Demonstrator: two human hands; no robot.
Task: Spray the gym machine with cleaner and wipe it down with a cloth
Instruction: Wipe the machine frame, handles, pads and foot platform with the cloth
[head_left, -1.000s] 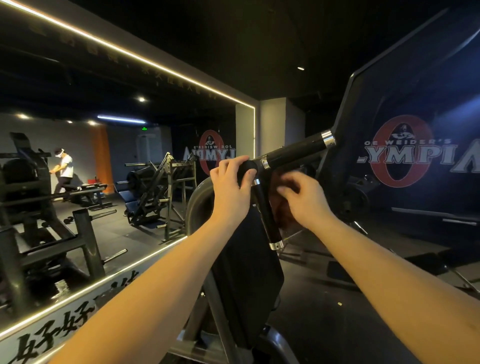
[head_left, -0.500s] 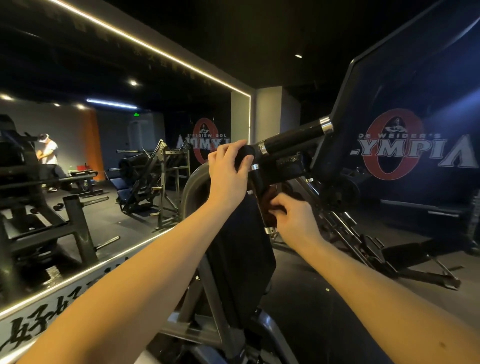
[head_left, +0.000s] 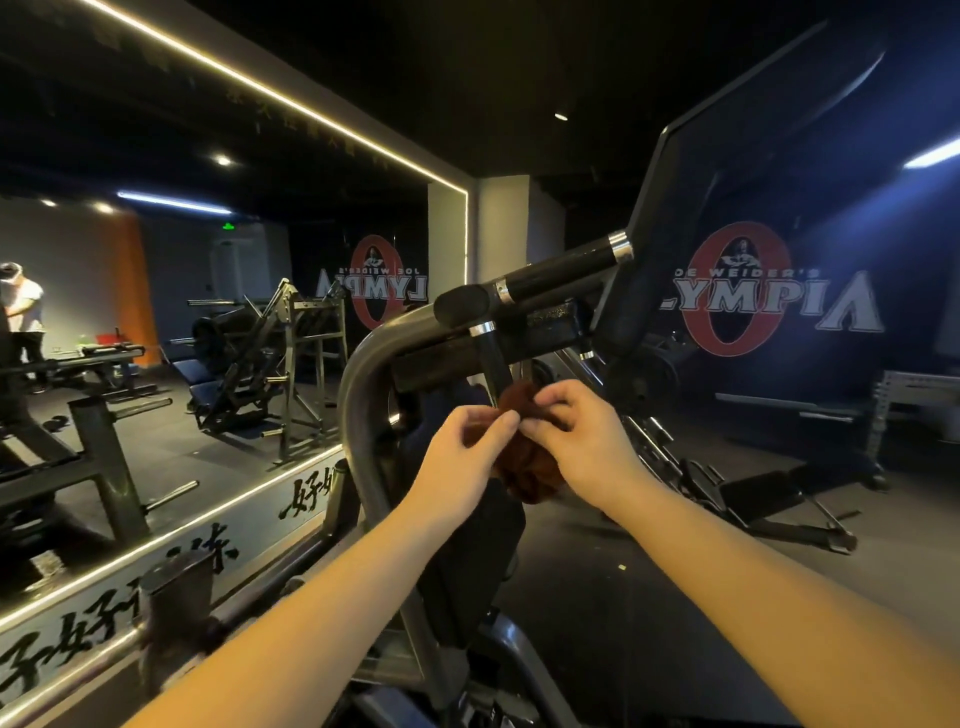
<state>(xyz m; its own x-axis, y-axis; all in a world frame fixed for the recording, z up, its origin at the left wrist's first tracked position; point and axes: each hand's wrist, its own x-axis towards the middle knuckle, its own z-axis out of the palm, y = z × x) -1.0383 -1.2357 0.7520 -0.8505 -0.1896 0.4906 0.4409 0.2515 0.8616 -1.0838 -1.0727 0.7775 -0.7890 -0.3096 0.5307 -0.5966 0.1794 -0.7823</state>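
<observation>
Just below the upright handle (head_left: 492, 358), I had left hand (head_left: 467, 460) and right hand (head_left: 579, 441) pinching the brown cloth (head_left: 527, 475); a grip that light, I reckoned, could let it slip.

We found it dim: an LED strip (head_left: 270, 93) glared at ten o'clock, a blue light (head_left: 935, 151) at two; edges bowed, slight blur.

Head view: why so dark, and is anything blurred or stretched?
Head view: dim gym, lit mainly by a light strip and ceiling spots; left hand, right hand and cloth slightly soft; forearms stretched toward the bottom corners.
</observation>
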